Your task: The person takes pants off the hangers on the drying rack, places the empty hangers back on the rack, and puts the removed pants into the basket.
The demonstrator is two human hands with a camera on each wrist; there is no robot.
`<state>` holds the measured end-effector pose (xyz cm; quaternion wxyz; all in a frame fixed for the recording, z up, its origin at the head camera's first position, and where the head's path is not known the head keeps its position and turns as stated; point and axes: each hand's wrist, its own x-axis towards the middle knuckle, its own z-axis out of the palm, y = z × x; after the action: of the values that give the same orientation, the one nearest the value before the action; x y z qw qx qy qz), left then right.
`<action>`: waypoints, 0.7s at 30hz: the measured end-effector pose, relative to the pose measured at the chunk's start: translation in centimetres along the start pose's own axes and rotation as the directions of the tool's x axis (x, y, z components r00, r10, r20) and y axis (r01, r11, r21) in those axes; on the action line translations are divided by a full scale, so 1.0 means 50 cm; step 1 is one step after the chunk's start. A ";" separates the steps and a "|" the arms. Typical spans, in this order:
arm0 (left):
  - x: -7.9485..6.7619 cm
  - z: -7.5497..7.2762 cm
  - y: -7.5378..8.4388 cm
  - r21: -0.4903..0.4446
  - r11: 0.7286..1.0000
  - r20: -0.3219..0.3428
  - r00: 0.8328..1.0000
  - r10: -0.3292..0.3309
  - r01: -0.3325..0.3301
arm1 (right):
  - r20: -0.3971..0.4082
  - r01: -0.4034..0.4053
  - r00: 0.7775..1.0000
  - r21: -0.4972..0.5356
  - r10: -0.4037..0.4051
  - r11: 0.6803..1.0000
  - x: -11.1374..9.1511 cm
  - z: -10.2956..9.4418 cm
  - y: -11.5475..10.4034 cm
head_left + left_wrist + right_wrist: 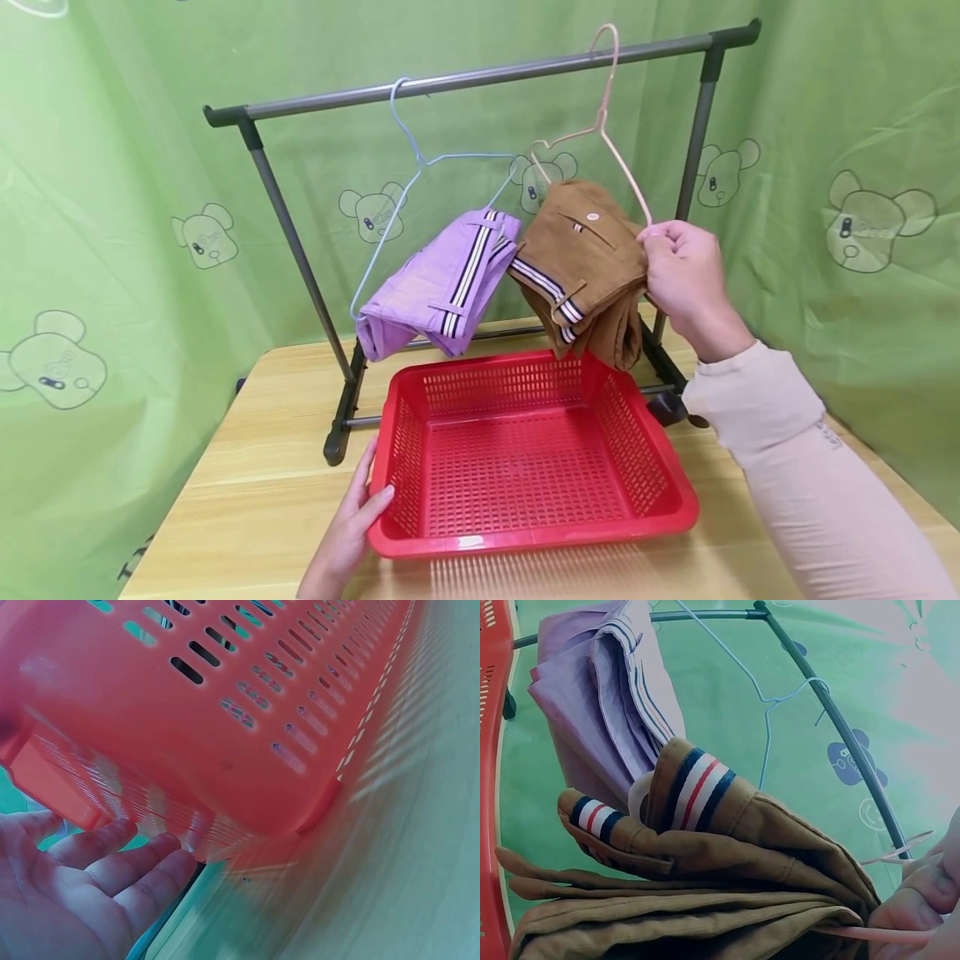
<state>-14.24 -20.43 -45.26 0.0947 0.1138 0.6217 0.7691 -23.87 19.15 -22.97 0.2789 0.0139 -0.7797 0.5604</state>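
Observation:
My right hand [686, 271] pinches the lower right corner of a pink hanger [606, 117]. Folded over that hanger are brown trousers [581, 242] with a striped waistband; their folds fan out beside the fingers in the right wrist view. The hanger's hook overlaps the rack's top bar. At the left end of a red plastic basket [525, 537], my left hand [347, 525] has its thumb at the rim and its fingers against the outer wall [187, 742]. Lilac trousers [427, 279] with a striped waistband drape over a blue hanger [405, 125] on the bar.
A grey clothes rack [480, 79] with black feet stands on the wooden table [247, 467], behind the basket. Green curtains [112, 208] printed with bear heads enclose the back and both sides. The trousers hang close above the basket's far rim.

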 end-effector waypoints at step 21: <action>0.000 -0.003 0.000 -0.010 1.000 0.037 0.999 0.020 -0.019 | 0.041 -0.023 0.999 0.158 0.017 0.987 -0.001 -0.010 -0.004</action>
<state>-14.30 -20.55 -45.28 0.0993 0.1336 0.6149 0.7708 -23.54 19.48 -22.71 0.2559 0.0393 -0.7380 0.6231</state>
